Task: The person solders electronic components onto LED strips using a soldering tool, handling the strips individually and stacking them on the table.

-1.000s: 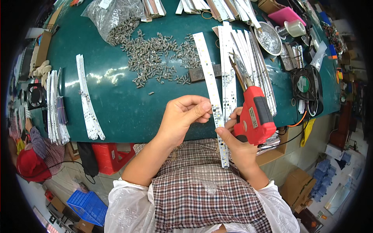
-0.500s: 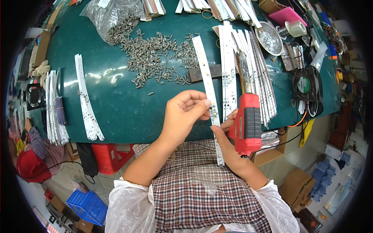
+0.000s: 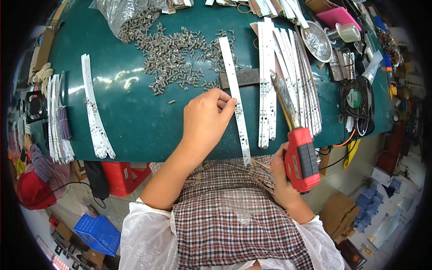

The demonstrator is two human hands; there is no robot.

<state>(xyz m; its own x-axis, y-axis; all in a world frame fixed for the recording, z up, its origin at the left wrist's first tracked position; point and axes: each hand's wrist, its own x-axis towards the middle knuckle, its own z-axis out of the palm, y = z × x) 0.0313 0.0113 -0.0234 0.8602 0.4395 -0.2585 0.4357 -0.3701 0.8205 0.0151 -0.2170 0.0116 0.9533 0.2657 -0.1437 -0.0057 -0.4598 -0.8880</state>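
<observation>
A long white LED strip board (image 3: 241,128) is pinched between the thumb and fingers of my left hand (image 3: 204,117). It slants across the table's front edge, its near end over my checked apron. My right hand (image 3: 282,177) is wrapped round the handle of a red and black soldering gun (image 3: 302,159), whose metal barrel points up and away over the strips. Beside the barrel lies a stack of white strip boards (image 3: 266,99), with more strips (image 3: 307,96) fanned out to its right. Beyond my left hand, the held strip's far part passes over a dark metal bar (image 3: 247,77).
Many small metal parts (image 3: 168,58) are heaped near a clear plastic bag (image 3: 105,15). Strips (image 3: 93,112) lie at the left. On the right are a metal bowl (image 3: 316,42), a solder wire spool (image 3: 348,33) and a black fan (image 3: 356,96). Another person sits far left.
My right hand has come off the strip and moved right and nearer with the soldering gun. My left hand still holds the strip, which has shifted slightly left and away from me.
</observation>
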